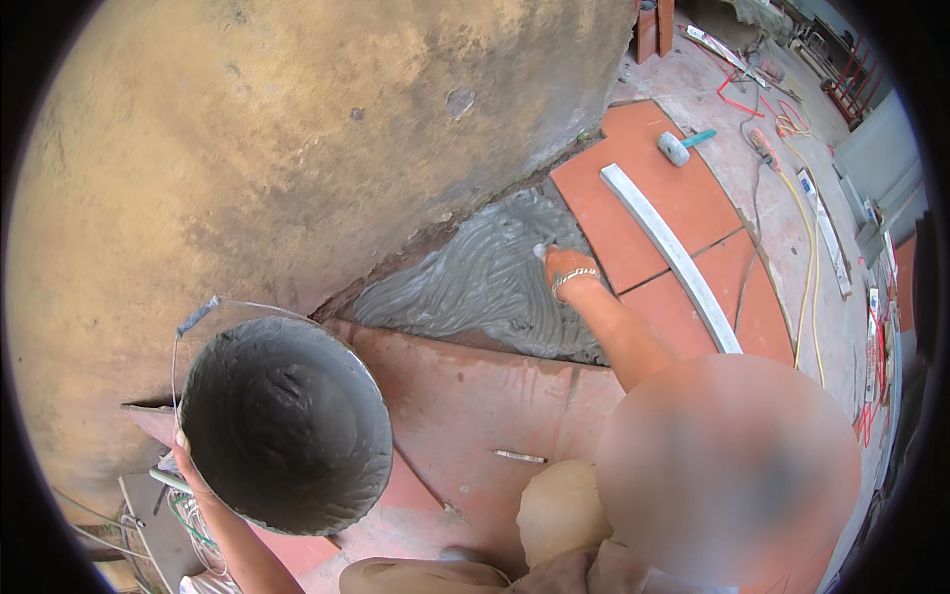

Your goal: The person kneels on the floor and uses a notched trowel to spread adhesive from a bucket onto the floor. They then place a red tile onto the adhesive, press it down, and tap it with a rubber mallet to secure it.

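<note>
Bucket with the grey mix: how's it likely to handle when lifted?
The bucket is probably heavy for its size: wet-looking grey mix lines it, though depth is unclear. Its thin wire handle would likely swing. The smeared inner wall may be slippery near the left hand.

A round bucket (213, 396) is showing its mortar-coated inside. Ahead and right, grey mortar (465, 277) is lying in ridges, a mostly hidden tool (539, 250) showing its pale end over it.
</note>
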Demonstrator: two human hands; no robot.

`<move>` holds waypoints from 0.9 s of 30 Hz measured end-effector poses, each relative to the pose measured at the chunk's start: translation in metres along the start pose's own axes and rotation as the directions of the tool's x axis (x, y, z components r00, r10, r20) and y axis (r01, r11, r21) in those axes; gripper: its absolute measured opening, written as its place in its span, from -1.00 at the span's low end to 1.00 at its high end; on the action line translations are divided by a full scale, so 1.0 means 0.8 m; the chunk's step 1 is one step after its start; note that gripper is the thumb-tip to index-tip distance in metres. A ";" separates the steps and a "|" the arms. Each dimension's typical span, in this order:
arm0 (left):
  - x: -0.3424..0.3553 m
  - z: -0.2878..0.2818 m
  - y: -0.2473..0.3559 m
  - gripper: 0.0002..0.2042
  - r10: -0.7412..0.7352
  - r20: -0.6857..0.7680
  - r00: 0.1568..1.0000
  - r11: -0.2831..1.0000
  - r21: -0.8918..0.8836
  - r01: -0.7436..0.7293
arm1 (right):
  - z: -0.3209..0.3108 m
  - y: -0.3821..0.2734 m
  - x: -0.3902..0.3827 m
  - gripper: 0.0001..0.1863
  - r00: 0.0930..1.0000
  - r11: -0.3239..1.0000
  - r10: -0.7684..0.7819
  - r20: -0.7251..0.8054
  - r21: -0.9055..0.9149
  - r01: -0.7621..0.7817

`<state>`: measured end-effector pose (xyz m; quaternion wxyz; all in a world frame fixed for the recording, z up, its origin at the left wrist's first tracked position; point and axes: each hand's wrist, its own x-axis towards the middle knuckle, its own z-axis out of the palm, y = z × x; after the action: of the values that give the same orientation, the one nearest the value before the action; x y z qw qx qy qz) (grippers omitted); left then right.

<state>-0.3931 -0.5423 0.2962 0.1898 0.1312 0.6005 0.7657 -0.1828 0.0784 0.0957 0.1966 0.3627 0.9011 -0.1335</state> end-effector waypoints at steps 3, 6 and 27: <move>0.001 -0.003 -0.003 -0.33 -0.003 -0.002 1.000 1.000 0.003 0.003 | -0.001 -0.012 -0.009 -0.59 0.999 0.999 -0.024 0.032 -0.027 0.024; 0.002 -0.005 -0.003 -0.32 -0.001 0.000 1.000 1.000 0.001 0.001 | -0.006 -0.017 -0.013 -0.58 0.999 0.999 0.006 0.046 0.052 -0.009; 0.007 -0.023 -0.007 -0.26 -0.010 0.036 0.999 1.000 0.030 0.009 | -0.003 -0.016 -0.029 -0.59 0.997 0.995 -0.067 0.038 -0.065 0.070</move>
<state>-0.4051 -0.5543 0.2861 0.2023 0.1450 0.6088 0.7533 -0.1768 0.0564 0.1099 0.2201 0.3224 0.9132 -0.1167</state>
